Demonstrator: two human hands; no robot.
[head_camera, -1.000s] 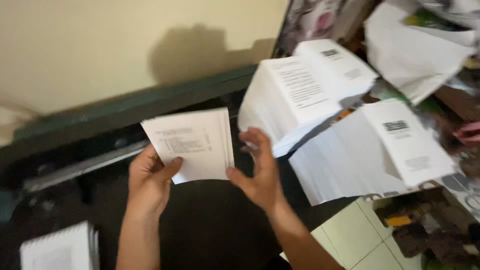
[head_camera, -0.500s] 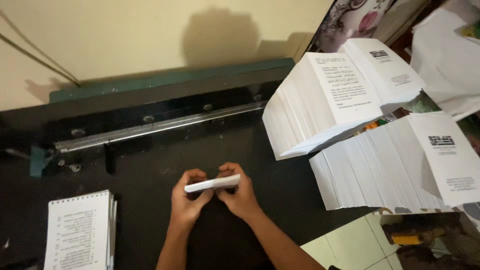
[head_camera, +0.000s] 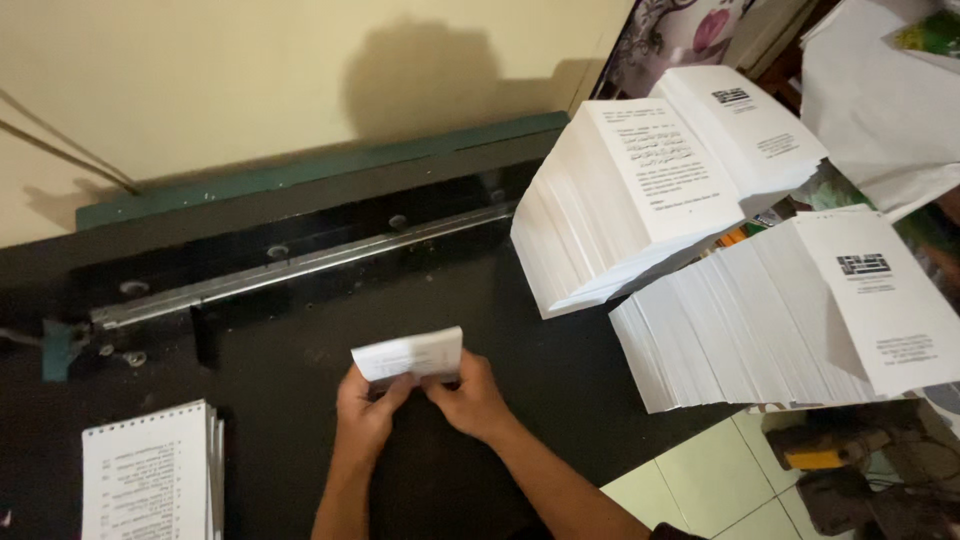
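Observation:
Both my hands hold a small stack of white printed sheets (head_camera: 410, 354) edge-down against the black table (head_camera: 280, 370). My left hand (head_camera: 365, 410) grips its left lower corner, and my right hand (head_camera: 470, 395) grips its right side. The sheets stand nearly upright, tilted slightly toward me. Behind them a metal bar of a paper cutter (head_camera: 300, 265) runs across the table.
Two tall leaning piles of white printed sheets (head_camera: 640, 200) (head_camera: 790, 310) stand at the right. A punched stack of printed pages (head_camera: 150, 475) lies at the near left. A green rail (head_camera: 330, 165) lines the wall. Tiled floor (head_camera: 700, 480) shows at the lower right.
One second ago I held the sheets up, fanned and facing me. I lowered them to the table, and now they stand on edge, tipped up slightly more than half a second ago.

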